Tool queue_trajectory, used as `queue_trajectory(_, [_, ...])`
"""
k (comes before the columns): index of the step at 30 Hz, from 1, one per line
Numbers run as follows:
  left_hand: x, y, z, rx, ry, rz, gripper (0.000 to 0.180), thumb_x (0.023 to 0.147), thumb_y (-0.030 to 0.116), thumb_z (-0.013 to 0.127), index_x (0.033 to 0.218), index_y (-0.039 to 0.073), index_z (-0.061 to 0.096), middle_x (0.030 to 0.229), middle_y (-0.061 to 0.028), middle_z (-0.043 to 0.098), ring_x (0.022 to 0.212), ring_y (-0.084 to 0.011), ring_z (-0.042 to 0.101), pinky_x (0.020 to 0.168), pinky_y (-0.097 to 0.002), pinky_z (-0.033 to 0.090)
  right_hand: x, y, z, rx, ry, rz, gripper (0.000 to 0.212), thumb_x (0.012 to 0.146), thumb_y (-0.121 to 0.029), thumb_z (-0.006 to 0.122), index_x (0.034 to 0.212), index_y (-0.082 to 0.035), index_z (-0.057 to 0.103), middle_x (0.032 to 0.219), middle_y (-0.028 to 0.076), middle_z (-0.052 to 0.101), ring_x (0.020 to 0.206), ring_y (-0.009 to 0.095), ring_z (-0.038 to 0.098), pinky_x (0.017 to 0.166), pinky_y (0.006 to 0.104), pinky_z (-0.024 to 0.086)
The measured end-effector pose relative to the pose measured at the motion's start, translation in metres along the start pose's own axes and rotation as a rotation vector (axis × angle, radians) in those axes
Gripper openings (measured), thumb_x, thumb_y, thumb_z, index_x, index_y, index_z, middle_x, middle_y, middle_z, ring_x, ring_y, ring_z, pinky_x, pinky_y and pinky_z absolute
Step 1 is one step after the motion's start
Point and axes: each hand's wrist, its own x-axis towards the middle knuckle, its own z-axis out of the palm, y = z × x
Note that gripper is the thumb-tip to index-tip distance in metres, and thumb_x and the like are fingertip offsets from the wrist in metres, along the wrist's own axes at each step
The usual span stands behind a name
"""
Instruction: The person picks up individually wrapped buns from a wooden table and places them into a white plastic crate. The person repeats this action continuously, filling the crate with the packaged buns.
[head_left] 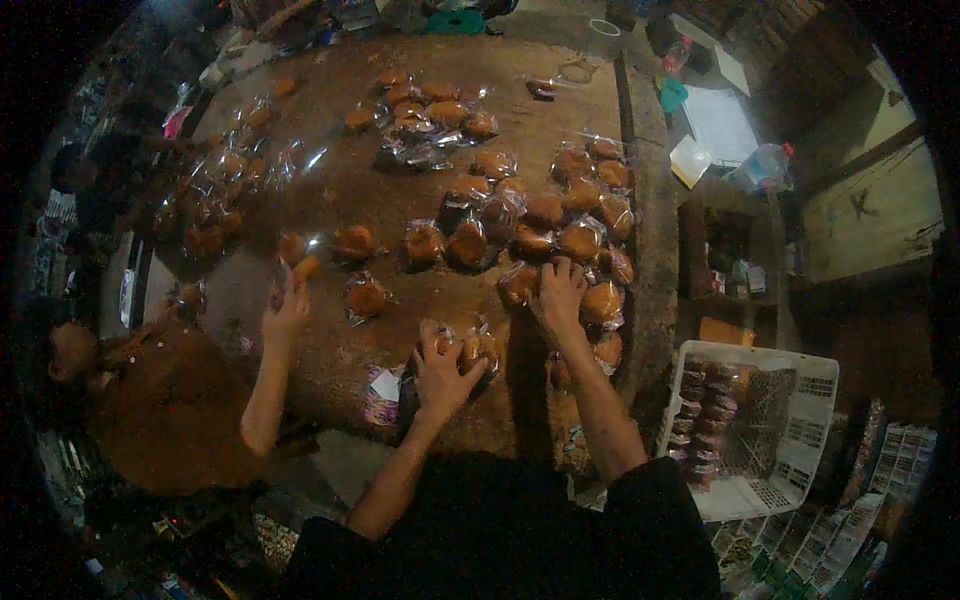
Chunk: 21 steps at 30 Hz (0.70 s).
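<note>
A wooden table point(340, 195) is filling the middle, its right edge running beside crowded wrapped buns point(545, 208), bare wood lying open left of centre. A co-worker point(180, 410) is reaching in from the left. Off the right side, a white crate point(812, 430) is holding stacked dark packets point(708, 420). Working apart, the left hand point(437, 380) is covering buns near the front edge, the right hand point(557, 295) touching another; whether either is gripping, I cannot tell.

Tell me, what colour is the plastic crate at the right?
The plastic crate is whitish, best seen in the head view.
</note>
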Motion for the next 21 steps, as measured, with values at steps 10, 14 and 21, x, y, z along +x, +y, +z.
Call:
queue_trajectory(10, [-0.001, -0.004, 0.01, 0.142, -0.006, -0.002, 0.08, 0.091, 0.058, 0.076, 0.153, 0.013, 0.055, 0.169, -0.0266, 0.022, 0.152, -0.0499, 0.033, 0.123, -0.0709, 0.025, -0.109, -0.051, -0.017, 0.461, -0.031, 0.025, 0.056, 0.084, -0.018, 0.083, 0.129, -0.001, 0.054, 0.117, 0.025, 0.056, 0.105, 0.046, 0.06, 0.085, 0.0519, 0.053])
queue_trajectory(14, [0.0, 0.005, 0.015, 0.032, -0.022, -0.112, 0.09, 0.091, 0.062, 0.076, 0.159, 0.012, 0.046, 0.169, -0.0295, 0.021, 0.152, -0.0525, 0.032, 0.121, -0.0717, 0.027, -0.151, -0.061, -0.004, 0.711, -0.118, 0.016, 0.074, 0.085, -0.017, 0.078, 0.149, -0.003, 0.044, 0.147, 0.028, 0.049, 0.127, 0.05, 0.057, 0.095, 0.0516, 0.056])
queue_trajectory(21, [0.006, 0.017, 0.009, 0.125, -0.069, -0.094, 0.105, 0.081, 0.076, 0.077, 0.16, 0.015, 0.045, 0.169, -0.0305, 0.018, 0.154, -0.0552, 0.026, 0.121, -0.0746, 0.024, -0.112, 0.006, -0.023, 0.846, -0.475, 0.083, 0.056, 0.088, 0.0, 0.067, 0.142, -0.012, 0.058, 0.143, 0.016, 0.061, 0.14, 0.037, 0.053, 0.106, 0.0451, 0.052])
